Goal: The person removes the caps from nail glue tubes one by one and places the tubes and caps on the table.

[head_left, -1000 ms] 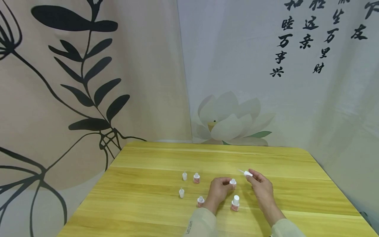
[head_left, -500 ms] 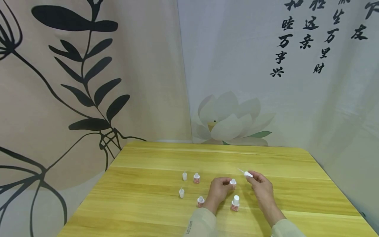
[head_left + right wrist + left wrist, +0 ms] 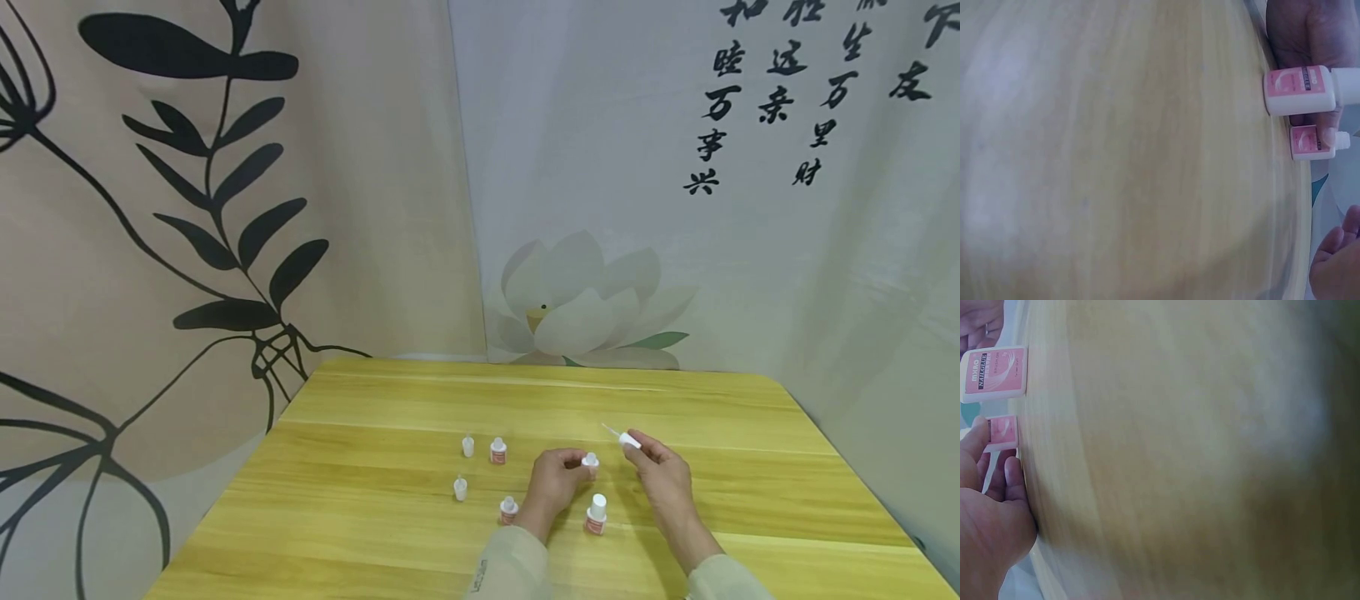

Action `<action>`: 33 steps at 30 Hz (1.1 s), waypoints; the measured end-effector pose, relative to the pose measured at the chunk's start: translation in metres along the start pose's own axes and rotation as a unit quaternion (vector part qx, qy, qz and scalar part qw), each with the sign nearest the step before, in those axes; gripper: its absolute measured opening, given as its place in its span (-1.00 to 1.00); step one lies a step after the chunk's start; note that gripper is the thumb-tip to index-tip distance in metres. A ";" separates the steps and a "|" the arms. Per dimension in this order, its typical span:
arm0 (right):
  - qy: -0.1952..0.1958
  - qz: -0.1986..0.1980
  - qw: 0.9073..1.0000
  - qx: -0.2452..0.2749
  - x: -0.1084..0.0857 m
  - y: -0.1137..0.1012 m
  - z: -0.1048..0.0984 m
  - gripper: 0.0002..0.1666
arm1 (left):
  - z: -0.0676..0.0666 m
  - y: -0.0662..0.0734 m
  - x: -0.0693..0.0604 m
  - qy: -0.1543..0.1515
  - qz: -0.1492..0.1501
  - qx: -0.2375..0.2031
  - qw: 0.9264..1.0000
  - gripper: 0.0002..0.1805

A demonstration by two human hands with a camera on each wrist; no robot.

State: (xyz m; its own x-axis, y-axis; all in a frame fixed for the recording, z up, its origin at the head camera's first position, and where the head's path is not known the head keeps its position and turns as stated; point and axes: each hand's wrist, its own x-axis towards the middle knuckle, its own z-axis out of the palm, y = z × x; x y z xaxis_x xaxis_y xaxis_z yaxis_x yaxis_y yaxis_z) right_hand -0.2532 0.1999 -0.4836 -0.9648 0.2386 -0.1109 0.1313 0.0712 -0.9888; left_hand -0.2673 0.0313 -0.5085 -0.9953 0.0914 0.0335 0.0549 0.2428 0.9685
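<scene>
Across the frame's bottom is a yellow wooden table (image 3: pixel 337 533). Low, right of centre, stands a capped white plastic bottle (image 3: pixel 596 516). Just past it, the left hand (image 3: pixel 553 485) holds an open, pink-labelled white bottle (image 3: pixel 591 464). Farther right, the right hand (image 3: pixel 664 477) pinches a white cap (image 3: pixel 627 440) with a thin stem. Pale cloth (image 3: pixel 390 208) hangs behind.

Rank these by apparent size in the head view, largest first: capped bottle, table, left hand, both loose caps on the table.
1. Table
2. Left hand
3. Capped bottle
4. Farther loose cap and nearer loose cap: too alike to rank.
</scene>
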 end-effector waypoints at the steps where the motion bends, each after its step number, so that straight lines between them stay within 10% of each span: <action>1: -0.001 -0.001 1.000 -0.001 0.000 0.000 0.000 -0.44 | 0.000 0.000 0.000 -0.001 0.000 -0.002 1.000 -0.78; 33: -0.023 -0.017 1.000 -0.005 -0.001 0.004 -0.001 -0.48 | -0.001 0.001 -0.001 0.000 -0.003 0.006 1.000 -0.75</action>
State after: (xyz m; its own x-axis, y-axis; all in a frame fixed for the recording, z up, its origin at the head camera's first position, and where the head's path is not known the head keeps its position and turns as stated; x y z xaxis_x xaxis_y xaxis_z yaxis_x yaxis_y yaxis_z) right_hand -0.2511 0.2009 -0.4876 -0.9783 0.1903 -0.0823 0.1004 0.0879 -0.9911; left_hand -0.2659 0.0308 -0.5074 -0.9955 0.0903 0.0284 0.0507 0.2553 0.9655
